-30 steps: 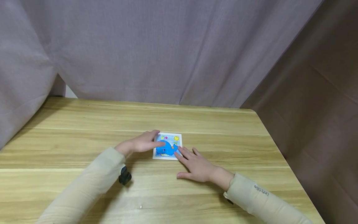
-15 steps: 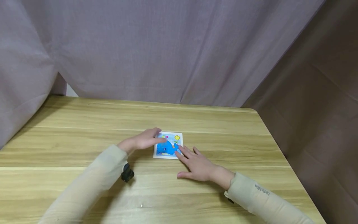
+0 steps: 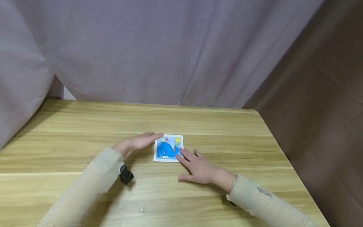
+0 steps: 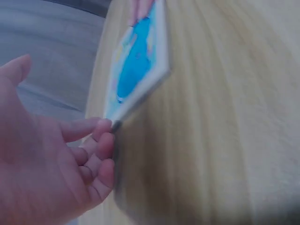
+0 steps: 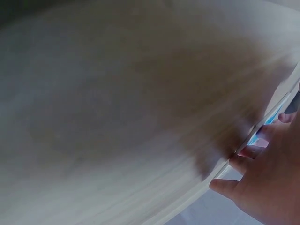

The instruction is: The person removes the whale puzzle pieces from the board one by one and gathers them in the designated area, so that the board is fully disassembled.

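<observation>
A square picture board [image 3: 165, 154] with a white border and a blue whale lies flat on the wooden table. My left hand [image 3: 141, 141] is at its upper left corner, the thumb reaching along the top edge. In the left wrist view, the fingers of that hand [image 4: 56, 159] are loosely bent beside the board's edge [image 4: 161, 70], gripping nothing. My right hand [image 3: 199, 168] lies palm down with fingers spread, its fingertips on the board's lower right side. The right wrist view has this hand [image 5: 272, 173] largely hiding the board.
The wooden table [image 3: 227, 208] extends around both arms. Behind it hangs a grey curtain [image 3: 141, 56], and a brown curtain [image 3: 320, 104] borders the right side. A tiny pale speck [image 3: 142, 210] lies near the front.
My left thumb has moved off the picture toward the top left corner, uncovering the whale's head. The left hand shifted slightly left. The right hand keeps its place on the board.
</observation>
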The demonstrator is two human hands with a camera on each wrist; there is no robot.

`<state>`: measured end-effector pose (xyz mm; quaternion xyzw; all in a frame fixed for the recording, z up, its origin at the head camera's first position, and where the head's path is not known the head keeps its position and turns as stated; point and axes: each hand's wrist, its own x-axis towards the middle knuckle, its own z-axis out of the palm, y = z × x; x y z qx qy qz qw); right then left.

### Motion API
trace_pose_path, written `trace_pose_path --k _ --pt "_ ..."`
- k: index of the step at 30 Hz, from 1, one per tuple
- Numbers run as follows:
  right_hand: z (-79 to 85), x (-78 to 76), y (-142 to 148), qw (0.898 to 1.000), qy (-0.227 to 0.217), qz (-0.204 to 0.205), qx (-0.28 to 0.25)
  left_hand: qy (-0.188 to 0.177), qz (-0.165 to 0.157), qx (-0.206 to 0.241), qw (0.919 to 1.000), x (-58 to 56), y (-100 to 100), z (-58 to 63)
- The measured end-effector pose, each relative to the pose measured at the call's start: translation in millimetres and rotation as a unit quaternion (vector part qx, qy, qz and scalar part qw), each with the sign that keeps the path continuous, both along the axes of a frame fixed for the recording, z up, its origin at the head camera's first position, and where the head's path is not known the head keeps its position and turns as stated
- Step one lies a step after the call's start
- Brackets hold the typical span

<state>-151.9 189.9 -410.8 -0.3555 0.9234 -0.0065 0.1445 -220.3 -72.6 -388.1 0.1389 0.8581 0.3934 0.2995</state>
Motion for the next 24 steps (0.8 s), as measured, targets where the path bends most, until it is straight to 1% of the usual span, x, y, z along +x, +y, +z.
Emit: trace_pose_path --k 2,3,6,9,14,18,21,24 --pt "-0.8 0.0 0 1.000 0.003 0.002 0.001 -0.021 -0.006 -0.007 0.9997 0.2 -2 -3.5" --pt "-1.3 0.0 0 1.000 0.004 0.003 0.000 -0.024 -0.008 -0.009 0.9996 0.2 -3 -4.5" --pt "-2.3 -0.5 1 1.000 0.006 0.002 -0.002 -0.029 -0.010 -0.010 0.9995 0.1 -3 -4.5" --pt "-2.3 -0.8 1 1.000 0.004 0.003 -0.004 -0.034 -0.007 -0.020 0.9992 0.3 -2 -1.7" --pt "-0.6 -1.2 1 1.000 0.003 0.005 -0.005 -0.035 -0.014 -0.030 0.9988 -3.2 0 1.5" --pt "0.0 -0.9 0 1.000 0.000 0.002 -0.007 -0.029 -0.026 -0.011 0.9992 -7.8 2 0.3" --pt "-0.2 -0.2 0 1.000 -0.003 0.002 -0.006 -0.032 -0.023 0.010 0.9992 -9.5 0 -2.5" --pt "-0.5 0.0 0 1.000 -0.004 0.003 -0.005 -0.043 -0.007 0.039 0.9983 -9.9 -3 -5.6"
